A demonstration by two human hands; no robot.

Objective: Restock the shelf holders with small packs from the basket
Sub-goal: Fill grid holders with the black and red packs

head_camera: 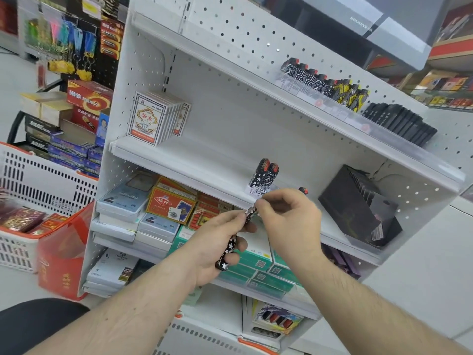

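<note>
left hand (217, 239) gripping star-print lighters (228, 252), right hand (286, 216) pinching one lighter (251, 212) off the top, beside the shelf (184, 160)

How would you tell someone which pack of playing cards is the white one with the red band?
Start at the white pegboard shelf unit and find its middle shelf. At that shelf's left end a row of card packs stands upright. It is the front one: white face, gold and red emblem, red band at the bottom, unlike the orange card boxes stacked below.
</note>
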